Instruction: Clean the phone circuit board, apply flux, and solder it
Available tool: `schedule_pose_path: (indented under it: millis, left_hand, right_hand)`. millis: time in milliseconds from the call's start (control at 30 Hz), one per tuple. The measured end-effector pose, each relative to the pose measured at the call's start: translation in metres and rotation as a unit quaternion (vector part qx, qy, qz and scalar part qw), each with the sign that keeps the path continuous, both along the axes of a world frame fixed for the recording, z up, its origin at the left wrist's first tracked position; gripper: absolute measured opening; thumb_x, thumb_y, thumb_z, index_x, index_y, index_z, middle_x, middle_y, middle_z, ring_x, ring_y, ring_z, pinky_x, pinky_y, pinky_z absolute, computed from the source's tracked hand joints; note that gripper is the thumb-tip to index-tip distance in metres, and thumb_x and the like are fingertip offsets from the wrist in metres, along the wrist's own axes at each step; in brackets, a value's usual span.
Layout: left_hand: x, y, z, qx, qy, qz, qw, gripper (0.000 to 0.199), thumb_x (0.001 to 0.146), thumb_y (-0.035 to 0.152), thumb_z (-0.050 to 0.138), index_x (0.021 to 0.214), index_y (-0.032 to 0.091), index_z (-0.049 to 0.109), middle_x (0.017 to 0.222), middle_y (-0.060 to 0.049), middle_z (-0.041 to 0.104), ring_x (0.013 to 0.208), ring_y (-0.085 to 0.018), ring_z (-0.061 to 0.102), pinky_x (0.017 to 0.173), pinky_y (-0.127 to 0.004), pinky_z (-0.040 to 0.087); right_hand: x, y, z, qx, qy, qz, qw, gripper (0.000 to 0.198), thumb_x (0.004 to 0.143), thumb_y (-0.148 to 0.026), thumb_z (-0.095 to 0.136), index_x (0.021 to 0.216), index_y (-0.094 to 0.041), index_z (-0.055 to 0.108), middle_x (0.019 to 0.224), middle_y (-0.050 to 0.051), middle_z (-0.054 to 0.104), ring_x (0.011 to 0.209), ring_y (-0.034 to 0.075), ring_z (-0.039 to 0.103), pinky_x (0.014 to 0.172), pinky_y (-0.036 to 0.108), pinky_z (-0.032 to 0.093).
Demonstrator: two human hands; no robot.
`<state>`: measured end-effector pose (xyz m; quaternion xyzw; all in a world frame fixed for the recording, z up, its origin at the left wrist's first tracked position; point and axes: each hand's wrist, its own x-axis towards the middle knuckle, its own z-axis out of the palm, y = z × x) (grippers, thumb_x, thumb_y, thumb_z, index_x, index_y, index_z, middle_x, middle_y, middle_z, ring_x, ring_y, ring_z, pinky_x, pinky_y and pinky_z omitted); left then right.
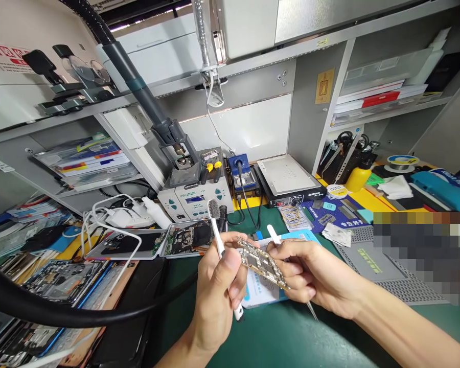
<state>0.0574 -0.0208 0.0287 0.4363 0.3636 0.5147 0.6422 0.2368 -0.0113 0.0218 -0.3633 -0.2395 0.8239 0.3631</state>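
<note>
My left hand [217,294] is closed around a toothbrush [218,236], its grey bristles pointing up and its white handle emerging below the fingers. Between my two hands a small, densely packed circuit board [263,263] is held tilted in the air. Its left end lies at my left fingers, while my right hand [302,266] grips its right edge. A slim tool [273,234] also runs through my right hand, white and rounded at the top, with a thin metal point below. Beneath the board lies a blue and white packet or sheet [262,295] on the green mat [276,335].
A hot air station [193,197], a soldering iron stand [243,176] and a flat heating plate [289,176] stand behind. Opened phones and boards [49,286] pile up at left. A thick black hose [99,319] crosses the left front. A perforated grey mat [383,266] lies right.
</note>
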Motion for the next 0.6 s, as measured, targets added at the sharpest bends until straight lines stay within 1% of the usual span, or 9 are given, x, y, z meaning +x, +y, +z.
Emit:
schedule_pose_path:
  millis: [167,267,333,433,467,533,600]
  left_hand:
    - [-0.0007,-0.0019,-0.0020,0.023,0.011,-0.003,1.000,0.050,0.083,0.065,0.068,0.103,0.019,0.062,0.052,0.010,0.034,0.043,-0.006,0.026,0.041,-0.020,0.023]
    - [-0.0018,-0.0025,-0.0033,0.030,0.018,-0.007,0.999,0.052,0.082,0.066,0.067,0.104,0.018,0.063,0.053,0.009,0.034,0.044,-0.006,0.027,0.042,-0.021,0.024]
    - [-0.0028,-0.0028,-0.0039,0.045,0.023,-0.010,0.999,0.055,0.082,0.067,0.066,0.107,0.018,0.063,0.057,0.007,0.039,0.046,-0.006,0.029,0.042,-0.022,0.024]
    - [-0.0035,-0.0035,-0.0035,0.070,0.041,-0.025,0.996,0.057,0.080,0.066,0.069,0.112,0.019,0.063,0.072,0.001,0.052,0.050,-0.006,0.032,0.043,-0.023,0.025]
    - [-0.0034,-0.0040,-0.0032,0.080,0.047,-0.033,0.995,0.058,0.079,0.065,0.071,0.113,0.019,0.063,0.075,0.000,0.054,0.051,-0.006,0.032,0.044,-0.024,0.025]
    - [-0.0028,-0.0054,-0.0032,0.101,0.055,-0.046,0.992,0.060,0.076,0.064,0.074,0.116,0.020,0.063,0.070,0.002,0.051,0.051,-0.007,0.031,0.047,-0.025,0.027]
    - [-0.0025,-0.0076,-0.0049,0.125,0.066,-0.051,0.989,0.064,0.075,0.065,0.075,0.119,0.021,0.062,0.060,0.005,0.040,0.051,-0.010,0.032,0.050,-0.027,0.029]
  right_hand:
    - [0.0003,0.0014,-0.0004,-0.009,-0.006,-0.001,1.000,0.024,0.078,-0.019,0.061,0.067,-0.021,0.039,0.053,-0.012,0.022,0.044,0.003,0.009,0.040,0.020,0.009]
    - [0.0004,0.0011,0.0002,-0.006,-0.009,-0.003,1.000,0.023,0.078,-0.020,0.060,0.068,-0.021,0.039,0.054,-0.012,0.022,0.044,0.004,0.010,0.040,0.020,0.009]
    - [0.0006,0.0007,0.0008,0.001,-0.012,-0.005,1.000,0.023,0.078,-0.020,0.060,0.068,-0.021,0.039,0.054,-0.012,0.022,0.045,0.004,0.010,0.040,0.020,0.009]
    - [0.0017,-0.0002,0.0024,0.018,-0.018,-0.015,1.000,0.025,0.079,-0.022,0.060,0.068,-0.022,0.038,0.053,-0.012,0.019,0.045,0.004,0.009,0.040,0.020,0.009]
    - [0.0023,-0.0007,0.0032,0.024,-0.020,-0.020,0.999,0.026,0.079,-0.022,0.061,0.068,-0.022,0.038,0.053,-0.012,0.018,0.046,0.004,0.009,0.040,0.020,0.009]
    - [0.0037,-0.0015,0.0049,0.035,-0.024,-0.024,0.999,0.027,0.080,-0.023,0.062,0.068,-0.022,0.038,0.054,-0.013,0.018,0.046,0.005,0.008,0.040,0.020,0.008]
    - [0.0048,-0.0018,0.0066,0.043,-0.028,-0.026,0.998,0.028,0.081,-0.024,0.063,0.068,-0.022,0.038,0.054,-0.012,0.018,0.047,0.005,0.008,0.041,0.021,0.008]
